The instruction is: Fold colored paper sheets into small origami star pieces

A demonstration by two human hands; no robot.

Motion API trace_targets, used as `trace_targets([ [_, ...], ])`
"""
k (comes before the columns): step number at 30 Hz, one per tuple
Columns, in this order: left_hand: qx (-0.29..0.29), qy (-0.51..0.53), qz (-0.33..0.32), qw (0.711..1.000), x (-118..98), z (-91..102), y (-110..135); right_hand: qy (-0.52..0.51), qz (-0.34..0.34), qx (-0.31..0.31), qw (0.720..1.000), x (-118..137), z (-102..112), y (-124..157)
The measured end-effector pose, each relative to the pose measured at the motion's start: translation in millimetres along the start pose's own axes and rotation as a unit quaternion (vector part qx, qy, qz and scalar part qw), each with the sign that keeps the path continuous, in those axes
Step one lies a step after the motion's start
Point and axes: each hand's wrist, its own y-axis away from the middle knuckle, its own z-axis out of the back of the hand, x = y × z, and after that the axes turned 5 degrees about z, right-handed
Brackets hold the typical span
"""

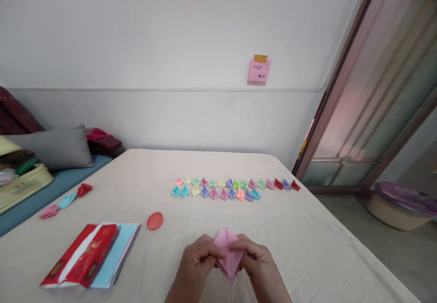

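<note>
A pink sheet of origami paper (228,263), folded into a diamond with a crease down its middle, is held up near the table's front edge. My left hand (198,259) pinches its left side between thumb and fingers. On the opposite side my right hand (256,262) grips the same paper, thumb and index finger closed on it. Beyond the hands, two rows of small folded paper pieces (213,194) in many colours stand on the cloth. A round red lid (155,221) lies to the left of my left hand.
A red-and-white packet (85,253) rests on a stack of coloured paper (118,253) at the left. Farther left are red, blue and pink folded pieces (67,200). The cream-covered table (293,234) meets a white wall bearing a pink note (258,70). A covered tub (399,207) stands at right.
</note>
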Motion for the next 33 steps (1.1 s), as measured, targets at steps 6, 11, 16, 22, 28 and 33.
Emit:
trace_targets([
  [6, -0.018, 0.005, -0.013, 1.0, 4.3, 3.4, -0.4, 0.033, -0.053, -0.021, 0.998, 0.7, 2.2, 0.6],
  [11, -0.034, 0.073, 0.043, 0.996, 6.0, 2.3, -1.4, 0.027, -0.05, -0.027, 0.998, -1.2, -0.3, 0.0],
  [16, -0.03, 0.107, 0.111, 0.988, 6.9, -2.4, -3.2, 0.029, -0.044, -0.044, 0.998, 0.7, -2.4, 0.0],
  [22, -0.055, 0.115, 0.072, 0.989, 8.8, -4.3, -1.3, 0.016, -0.002, -0.017, 1.0, 4.5, -1.2, 0.5],
  [28, -0.051, 0.082, 0.046, 0.994, 2.2, -2.6, 0.3, 0.013, -0.005, 0.004, 1.0, 6.0, 0.9, 1.3],
  [33, -0.032, 0.074, 0.087, 0.993, 0.7, -1.8, 1.4, 0.031, -0.006, 0.003, 0.999, 7.6, 0.6, 2.7],
])
